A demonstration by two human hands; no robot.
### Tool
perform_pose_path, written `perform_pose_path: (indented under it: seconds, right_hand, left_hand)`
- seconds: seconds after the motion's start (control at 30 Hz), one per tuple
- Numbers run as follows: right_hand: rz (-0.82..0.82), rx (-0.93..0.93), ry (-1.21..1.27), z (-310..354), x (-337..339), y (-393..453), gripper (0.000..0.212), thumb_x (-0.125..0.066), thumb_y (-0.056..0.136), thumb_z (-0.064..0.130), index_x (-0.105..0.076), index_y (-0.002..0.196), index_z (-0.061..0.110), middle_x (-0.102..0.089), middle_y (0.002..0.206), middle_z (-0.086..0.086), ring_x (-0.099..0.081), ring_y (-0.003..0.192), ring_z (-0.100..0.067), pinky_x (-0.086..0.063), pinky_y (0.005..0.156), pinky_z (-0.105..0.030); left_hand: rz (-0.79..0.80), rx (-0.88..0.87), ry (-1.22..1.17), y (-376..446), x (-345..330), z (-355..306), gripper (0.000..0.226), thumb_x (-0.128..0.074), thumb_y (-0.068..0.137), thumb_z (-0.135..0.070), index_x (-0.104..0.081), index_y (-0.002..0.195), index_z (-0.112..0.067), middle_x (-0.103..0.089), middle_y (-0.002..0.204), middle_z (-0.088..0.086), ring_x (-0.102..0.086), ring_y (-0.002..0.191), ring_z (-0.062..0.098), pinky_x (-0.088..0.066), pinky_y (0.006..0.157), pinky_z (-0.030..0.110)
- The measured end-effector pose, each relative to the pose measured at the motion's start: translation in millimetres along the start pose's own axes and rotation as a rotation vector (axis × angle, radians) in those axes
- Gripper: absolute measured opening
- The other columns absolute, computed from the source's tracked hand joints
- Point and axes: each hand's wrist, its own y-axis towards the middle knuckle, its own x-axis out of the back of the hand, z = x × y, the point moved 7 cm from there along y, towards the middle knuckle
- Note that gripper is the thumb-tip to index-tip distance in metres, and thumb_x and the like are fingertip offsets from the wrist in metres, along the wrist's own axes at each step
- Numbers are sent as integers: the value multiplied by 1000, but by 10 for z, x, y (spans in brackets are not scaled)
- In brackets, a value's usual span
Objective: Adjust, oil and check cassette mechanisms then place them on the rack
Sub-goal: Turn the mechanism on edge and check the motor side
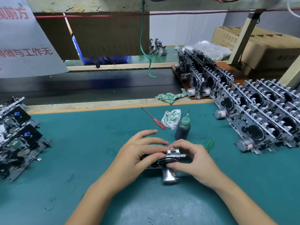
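Both forearms reach in from the desk's near edge; the left hand (pixel 139 153) and right hand (pixel 193 158) curl their fingers around the cassette mechanism (pixel 168 161), held mid-desk, long axis left-right, its motor pointing toward the near edge

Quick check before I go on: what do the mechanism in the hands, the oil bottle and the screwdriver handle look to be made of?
Cassette mechanism: bare metal, judging by its bright grey stamped frame and the mirror-shiny motor can.
Oil bottle: probably soft plastic; dull, dark, translucent-looking body with a green nozzle.
Screwdriver handle: likely clear red plastic, glossy and see-through; its shaft looks like steel.
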Motion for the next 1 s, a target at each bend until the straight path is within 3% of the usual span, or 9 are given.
perform_pose_path:
  seconds: [0.13,0.23,0.33,0.43,0.5,0.63,0.73,0.83,1.0]
  right_hand:
    - [-4,2,22,8,-6,-19,28,-78,67,18,-69,91,29,-67,92,11,-64,90,-7,-44,82,-14]
    - [46,19,-60,53,-17,-43,29,-77,70,20,-67,95,32,-65,95,16,-61,96,-7,-42,86,-16]
    - [35,61,-436,77,54,-105,35,-74,69,40,-67,101,27,-62,99,20,-53,102,0,-41,90,-21]
    - [-82,188,-859,162,120,-227,46,-62,72,57,-69,100,22,-63,90,13,-52,92,-5,-40,83,-22]
    - [-125,267,-945,224,102,-293,40,-58,74,56,-70,84,19,-62,77,9,-55,81,-11,-38,75,-21]
    - [-110,361,-1065,281,71,-305,38,-55,76,53,-65,70,17,-59,68,6,-56,71,-16,-38,72,-23]
    - [-90,360,-1056,298,83,-299,37,-54,77,55,-66,73,19,-59,69,11,-49,74,-11,-36,73,-21]
    - [-80,263,-991,228,103,-272,39,-57,75,58,-68,73,21,-57,70,15,-51,73,-10,-40,71,-22]
    - [-45,-14,-580,99,176,-60,44,-83,62,45,-65,101,42,-61,96,24,-52,99,1,-38,90,-24]
  left_hand:
    - [-5,2,-7,5,-1,-1,23,-55,89,-40,-72,105,-37,-64,111,-27,-39,127,-5,-34,103,19]
    - [0,20,-12,-22,-12,9,33,-48,88,-47,-52,121,-50,-57,120,-30,-36,129,-4,-33,103,19]
    - [11,38,-9,-12,-9,19,31,-48,88,-47,-55,118,-50,-56,121,-32,-34,131,-6,-31,105,18]
    - [20,47,-9,10,-7,24,27,-53,89,-42,-62,113,-47,-57,118,-33,-33,130,-9,-30,106,19]
    - [16,36,16,10,-9,12,32,-53,89,-39,-52,119,-52,-54,120,-34,-33,130,-8,-31,106,21]
    - [9,41,16,3,-7,28,25,-54,89,-39,-65,109,-47,-55,119,-34,-34,129,-8,-31,106,23]
    - [17,25,23,8,-16,5,30,-46,88,-50,-49,117,-57,-52,122,-35,-34,129,-8,-31,106,23]
    - [22,39,18,14,-20,16,29,-45,88,-50,-47,117,-58,-53,120,-34,-34,128,-8,-32,106,24]
    - [28,36,14,3,-23,39,31,-51,89,-45,-50,119,-55,-55,119,-33,-35,128,-8,-31,105,19]
